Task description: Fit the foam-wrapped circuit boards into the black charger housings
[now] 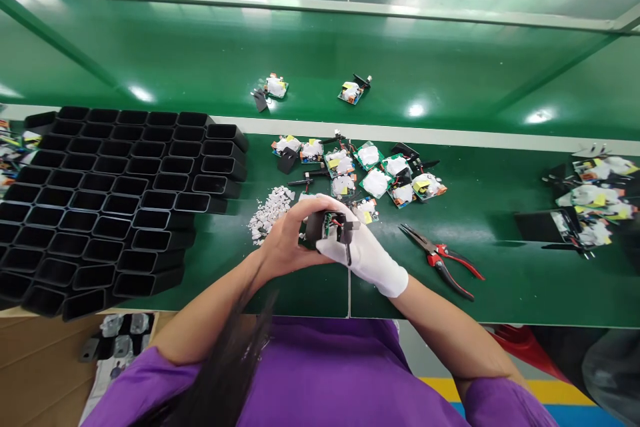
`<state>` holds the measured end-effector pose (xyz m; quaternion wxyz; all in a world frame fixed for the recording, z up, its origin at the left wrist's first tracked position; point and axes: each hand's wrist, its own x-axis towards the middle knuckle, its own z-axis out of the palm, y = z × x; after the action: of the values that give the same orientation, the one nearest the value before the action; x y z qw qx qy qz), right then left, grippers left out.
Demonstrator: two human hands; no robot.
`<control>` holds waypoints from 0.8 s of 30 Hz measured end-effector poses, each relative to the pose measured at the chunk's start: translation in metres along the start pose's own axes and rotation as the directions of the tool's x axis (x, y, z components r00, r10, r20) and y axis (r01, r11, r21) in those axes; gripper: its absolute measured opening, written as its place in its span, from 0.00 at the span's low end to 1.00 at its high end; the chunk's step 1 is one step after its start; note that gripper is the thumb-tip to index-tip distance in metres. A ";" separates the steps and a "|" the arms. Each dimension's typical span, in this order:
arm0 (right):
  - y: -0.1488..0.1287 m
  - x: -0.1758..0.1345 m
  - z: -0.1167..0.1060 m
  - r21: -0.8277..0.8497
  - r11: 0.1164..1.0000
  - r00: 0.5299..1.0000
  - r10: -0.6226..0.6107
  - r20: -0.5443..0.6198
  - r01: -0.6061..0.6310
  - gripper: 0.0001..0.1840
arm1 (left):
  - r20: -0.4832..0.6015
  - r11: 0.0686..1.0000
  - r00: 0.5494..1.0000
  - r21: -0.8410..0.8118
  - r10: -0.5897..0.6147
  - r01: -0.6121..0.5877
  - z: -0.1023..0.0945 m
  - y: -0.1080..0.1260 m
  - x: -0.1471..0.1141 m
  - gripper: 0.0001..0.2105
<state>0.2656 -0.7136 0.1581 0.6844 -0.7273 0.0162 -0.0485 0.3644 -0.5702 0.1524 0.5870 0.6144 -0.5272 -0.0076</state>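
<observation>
My bare left hand [283,247] is closed round a small black plastic case [314,229] at the table's middle. A circuit board [328,220] with red and black wires shows at the case's open end. My right hand [373,257], in a white glove, is closed round the board end, its thumb at the front. A dark lead with a plug piece [349,233] sticks out there. How far the board sits inside the case is hidden. Just behind my hands lie several circuit boards [376,183] with white filler on top. White crumbs [270,213] are heaped beside my left hand.
Rows of empty black cases [120,197] stand at the left. Red-handled pliers [440,259] lie right of my hands. Farther right are a black case [539,227] and more boards [597,197]. Two boards lie on the back ledge, one [276,85] left of the other [351,91].
</observation>
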 end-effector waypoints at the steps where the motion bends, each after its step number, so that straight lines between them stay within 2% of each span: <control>1: -0.001 0.001 0.001 0.041 0.999 1.000 0.022 -0.023 -0.021 0.41 | 0.022 1.000 1.000 -0.021 -0.010 0.010 -0.001 0.000 0.000 0.39; 4: -0.007 0.003 -0.001 0.117 0.990 0.994 0.082 -0.076 -0.073 0.41 | 0.107 0.973 0.981 -0.147 -0.165 0.179 -0.007 0.001 0.001 0.38; 6: -0.011 0.003 -0.004 0.135 0.985 0.987 0.120 -0.104 -0.106 0.42 | 0.190 0.884 0.930 -0.298 -0.315 0.360 -0.011 0.002 0.003 0.35; 8: -0.015 0.002 -0.006 0.139 0.978 0.977 0.171 -0.125 -0.153 0.40 | 0.263 0.726 0.846 -0.435 -0.463 0.533 -0.013 0.004 0.006 0.33; 10: -0.016 0.001 -0.005 0.140 0.971 0.968 0.212 -0.132 -0.194 0.39 | 0.319 0.571 0.744 -0.489 -0.586 0.659 -0.011 0.006 0.009 0.34; 12: -0.014 0.000 -0.003 0.128 0.971 0.968 0.218 -0.121 -0.203 0.38 | 0.360 0.470 0.658 -0.484 -0.662 0.738 -0.008 0.008 0.012 0.36; 13: -0.012 0.000 -0.002 0.115 0.974 0.971 0.207 -0.118 -0.193 0.38 | 0.377 0.442 0.632 -0.478 -0.677 0.759 -0.007 0.008 0.013 0.37; 15: -0.009 0.001 0.000 0.088 0.981 0.977 0.181 -0.115 -0.171 0.37 | 0.381 0.417 0.613 -0.481 -0.692 0.771 -0.004 0.008 0.015 0.37; 21: -0.004 0.006 0.000 0.065 0.985 0.979 0.166 -0.121 -0.159 0.36 | 0.266 0.439 0.608 -0.490 -0.748 0.753 0.000 0.005 0.011 0.38; 24: -0.003 0.005 0.000 0.076 0.983 0.978 0.175 -0.117 -0.167 0.35 | 0.237 0.461 0.630 -0.502 -0.740 0.731 0.003 0.006 0.009 0.39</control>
<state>0.2705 -0.7137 0.1610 0.7073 -0.6959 0.1194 -0.0346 0.3627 -0.5763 0.1613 0.6804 0.5818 -0.1799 -0.4076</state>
